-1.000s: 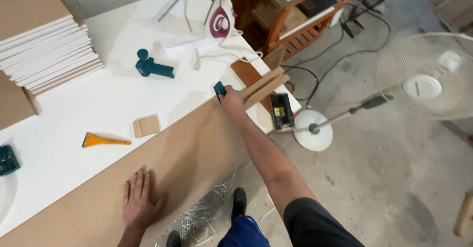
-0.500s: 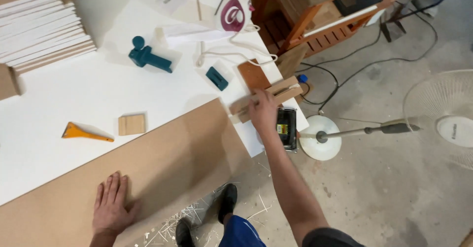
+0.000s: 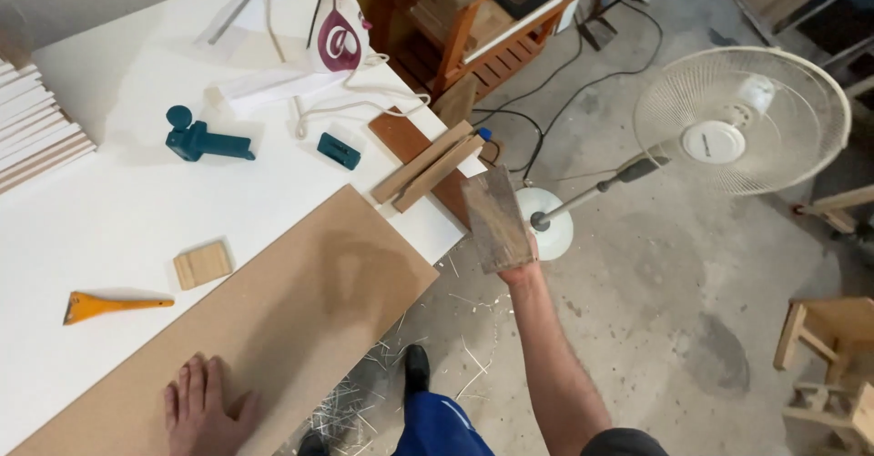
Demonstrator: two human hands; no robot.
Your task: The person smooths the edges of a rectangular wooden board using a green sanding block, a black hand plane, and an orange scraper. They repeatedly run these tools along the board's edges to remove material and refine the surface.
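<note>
White tabletop [image 3: 137, 210] fills the left side, carrying a brown board [image 3: 273, 319] along its near edge. At far left lies an orange scraper [image 3: 109, 306], then a small wood tile [image 3: 202, 264], a teal tool [image 3: 205, 139], a small teal block [image 3: 338, 150] and an iron [image 3: 335, 37]. The left hand [image 3: 200, 410] lies flat, its grip released, on the board. Past the tabletop's corner, the right hand [image 3: 521, 265] holds its grip clenched on a wood block [image 3: 496, 217], raised above the concrete floor, with a fan [image 3: 742, 119] further right.
</note>
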